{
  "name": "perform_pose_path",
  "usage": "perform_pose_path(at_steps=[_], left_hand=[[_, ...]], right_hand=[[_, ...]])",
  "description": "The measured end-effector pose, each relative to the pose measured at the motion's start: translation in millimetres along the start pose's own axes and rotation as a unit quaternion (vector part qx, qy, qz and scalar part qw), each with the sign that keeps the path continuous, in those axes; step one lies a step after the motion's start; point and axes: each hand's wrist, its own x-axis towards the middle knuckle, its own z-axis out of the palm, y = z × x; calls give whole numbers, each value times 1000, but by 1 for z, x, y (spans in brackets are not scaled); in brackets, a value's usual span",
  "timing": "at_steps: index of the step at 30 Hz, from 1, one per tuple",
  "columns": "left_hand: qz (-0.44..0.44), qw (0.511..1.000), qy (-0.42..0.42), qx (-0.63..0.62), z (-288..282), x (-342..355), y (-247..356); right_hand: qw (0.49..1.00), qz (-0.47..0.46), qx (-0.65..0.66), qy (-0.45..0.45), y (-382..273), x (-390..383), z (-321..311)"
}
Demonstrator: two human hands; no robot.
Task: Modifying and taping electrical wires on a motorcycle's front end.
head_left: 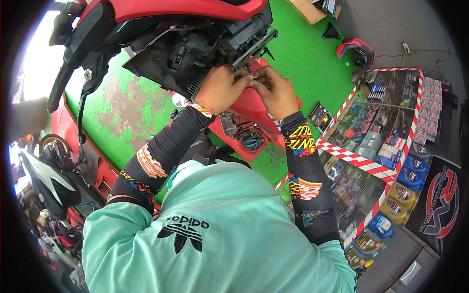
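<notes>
Both of my hands meet just beside the opened-up black inner section (188, 56) of a motorcycle with red bodywork (185, 10). My left hand (219, 89) is closed, its thumb and fingers pinched together at the edge of the black parts. Fingertip to fingertip with it, my right hand (277, 93) pinches as well. Whatever lies between the fingertips is too small and too covered to name. Black patterned sleeves cover both forearms. Right above the hands, a dark bar-shaped part (255, 48) sticks out from the motorcycle.
Below my hands, a red tray (261, 155) holds tools and loose parts on the green floor (117, 93). A handlebar grip (61, 87) and lever (84, 100) reach out at left. A glass display case (359, 158) with red-and-white edging stands at right, near several oil bottles (381, 225).
</notes>
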Motion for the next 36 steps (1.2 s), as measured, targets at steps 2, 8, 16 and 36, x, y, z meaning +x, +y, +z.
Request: perform_pose_path(at_steps=[2,8,16,36], left_hand=[[8,1000,-2,0,-1,0,-1],[-23,999,-29,21,-5,-1,1],[-19,999,-23,11,-3,5,-5],[117,982,-12,149,3,5,-13]], right_hand=[[1000,7,-23,-3,-1,-1,-2],[996,-27,-81,30,-3,-4,2],[998,25,-11,55,-3,-9,13],[962,-143,-179,148,7,-23,25]])
